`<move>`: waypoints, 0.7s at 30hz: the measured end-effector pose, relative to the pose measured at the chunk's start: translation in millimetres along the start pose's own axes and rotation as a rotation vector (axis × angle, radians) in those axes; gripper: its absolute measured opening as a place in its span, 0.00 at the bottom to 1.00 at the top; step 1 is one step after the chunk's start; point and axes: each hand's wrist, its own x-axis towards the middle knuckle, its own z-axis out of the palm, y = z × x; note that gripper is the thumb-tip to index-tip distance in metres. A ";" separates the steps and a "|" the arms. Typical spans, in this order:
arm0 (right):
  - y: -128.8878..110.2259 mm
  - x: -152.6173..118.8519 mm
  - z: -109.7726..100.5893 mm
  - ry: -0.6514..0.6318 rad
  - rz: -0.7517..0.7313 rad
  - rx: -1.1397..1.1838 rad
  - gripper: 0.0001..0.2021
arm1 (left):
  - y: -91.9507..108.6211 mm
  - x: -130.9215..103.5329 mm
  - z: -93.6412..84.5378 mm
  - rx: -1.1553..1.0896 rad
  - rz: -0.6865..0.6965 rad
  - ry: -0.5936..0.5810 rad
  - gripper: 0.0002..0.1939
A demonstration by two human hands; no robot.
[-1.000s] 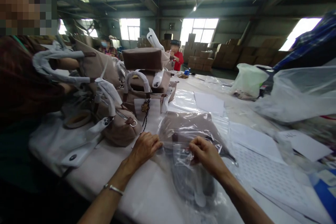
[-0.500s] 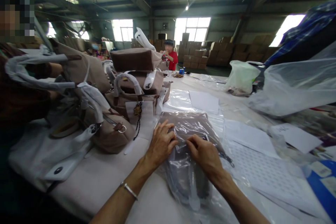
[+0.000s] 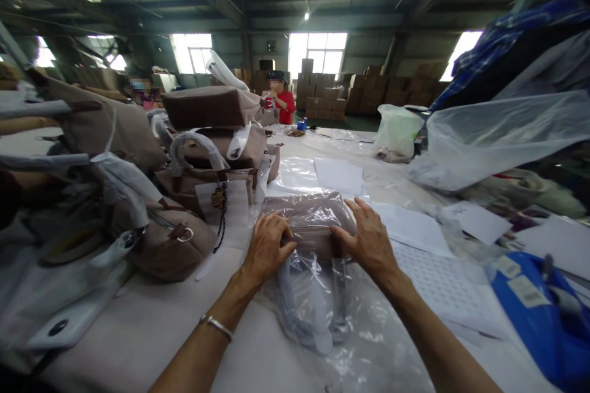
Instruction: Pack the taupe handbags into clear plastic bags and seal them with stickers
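Note:
A taupe handbag (image 3: 318, 212) lies on the table inside a clear plastic bag (image 3: 302, 301), its wrapped handles toward me. My left hand (image 3: 268, 244) grips the handbag's left side through the plastic, fingers bent and thumb on top. At the opposite side my right hand (image 3: 371, 238) rests open, thumb stretched over the handbag and fingers spread along its edge. A white strip (image 3: 320, 313) shows under the plastic between the handles. What lies under my palms is hidden.
Stacked taupe handbags (image 3: 207, 110) with wrapped handles crowd the left. Printed sheets (image 3: 442, 276), a blue object (image 3: 539, 313) and a translucent plastic bag (image 3: 498, 141) occupy the right. A person in red (image 3: 286, 104) is at the far end; another person's arm shows at left.
My hands have moved apart to the handbag's two sides. My right hand has gone from a pinch at the middle to spread fingers. The view has turned slightly right.

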 end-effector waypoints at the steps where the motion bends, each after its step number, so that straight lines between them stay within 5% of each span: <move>1: 5.5 7.3 2.8 -0.075 0.031 0.065 0.30 | -1.1 2.1 -0.2 -0.008 -0.006 0.006 0.13; 5: 15.0 20.7 9.5 -0.296 0.154 0.306 0.27 | -4.6 10.2 -2.4 -0.071 -0.010 -0.046 0.22; 16: 3.3 -1.7 7.5 -0.187 0.231 0.448 0.27 | -12.0 15.7 -9.4 -0.119 0.067 -0.192 0.21; 18: 11.8 -7.3 -8.4 -0.150 0.253 0.478 0.28 | -11.3 19.5 -9.0 -0.122 0.076 -0.204 0.20; 21: 46.9 -36.9 -63.9 -0.022 0.318 0.472 0.24 | -14.5 22.6 -7.2 -0.131 0.078 -0.218 0.20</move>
